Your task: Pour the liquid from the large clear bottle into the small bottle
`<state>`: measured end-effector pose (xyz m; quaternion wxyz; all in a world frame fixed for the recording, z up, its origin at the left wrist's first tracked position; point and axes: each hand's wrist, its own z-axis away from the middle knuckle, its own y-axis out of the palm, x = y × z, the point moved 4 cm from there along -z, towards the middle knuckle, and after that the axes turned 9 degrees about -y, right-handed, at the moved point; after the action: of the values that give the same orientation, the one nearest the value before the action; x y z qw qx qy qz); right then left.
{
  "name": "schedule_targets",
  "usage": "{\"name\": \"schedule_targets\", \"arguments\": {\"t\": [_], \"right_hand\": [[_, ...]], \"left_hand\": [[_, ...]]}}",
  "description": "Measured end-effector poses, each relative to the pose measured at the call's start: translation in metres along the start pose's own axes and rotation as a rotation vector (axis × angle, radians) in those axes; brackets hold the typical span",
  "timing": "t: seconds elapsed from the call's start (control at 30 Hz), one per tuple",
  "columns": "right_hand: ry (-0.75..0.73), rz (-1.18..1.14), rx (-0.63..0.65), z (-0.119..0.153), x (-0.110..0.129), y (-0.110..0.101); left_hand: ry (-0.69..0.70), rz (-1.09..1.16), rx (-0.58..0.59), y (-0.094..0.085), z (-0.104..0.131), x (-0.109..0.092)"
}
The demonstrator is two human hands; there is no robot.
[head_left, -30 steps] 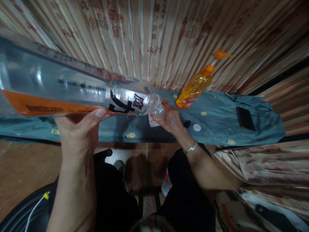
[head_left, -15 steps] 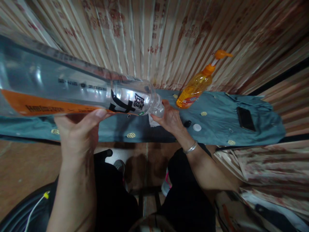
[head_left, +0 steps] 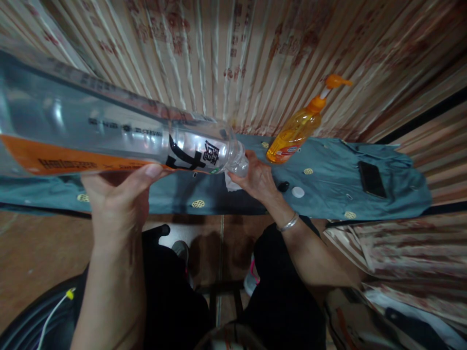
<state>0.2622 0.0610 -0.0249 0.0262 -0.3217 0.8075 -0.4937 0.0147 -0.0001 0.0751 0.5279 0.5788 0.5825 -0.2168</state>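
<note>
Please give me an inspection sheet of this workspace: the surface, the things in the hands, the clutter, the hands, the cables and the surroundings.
Surface: table under a blue-grey cloth with small yellow dots.
Things in hand: clear bottle held on its side, neck to the right; white tissue at the neck.
Clutter: orange pump bottle, phone, white cap, small black thing.
Hands: left hand grips the bottle from below; right hand at the neck with the tissue, bracelet on wrist.
Cables: white cable, bottom left.
Surroundings: pleated patterned curtain behind; brown floor.
</note>
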Motion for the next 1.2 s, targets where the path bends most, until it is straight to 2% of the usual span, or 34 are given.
{"name": "schedule_targets", "arguments": {"t": [0.4, 0.63, 0.87, 1.2], "right_hand": [[-0.006, 0.009, 0.001, -0.0002, -0.0008, 0.0002], [0.013, -0.012, -0.005, -0.0004, -0.0002, 0.0002], [0.014, -0.030, -0.012, -0.0005, -0.0010, 0.0010], [0.011, -0.008, -0.002, -0.0004, -0.0002, 0.0009]], "left_hand": [[0.012, 0.038, -0.033, 0.0020, 0.0008, -0.0016], [0.013, 0.014, -0.025, -0.0019, 0.0003, 0.0000], [0.021, 0.036, -0.006, 0.0023, -0.0003, -0.0010], [0.011, 0.079, -0.043, 0.0017, 0.0010, -0.0021]]}}
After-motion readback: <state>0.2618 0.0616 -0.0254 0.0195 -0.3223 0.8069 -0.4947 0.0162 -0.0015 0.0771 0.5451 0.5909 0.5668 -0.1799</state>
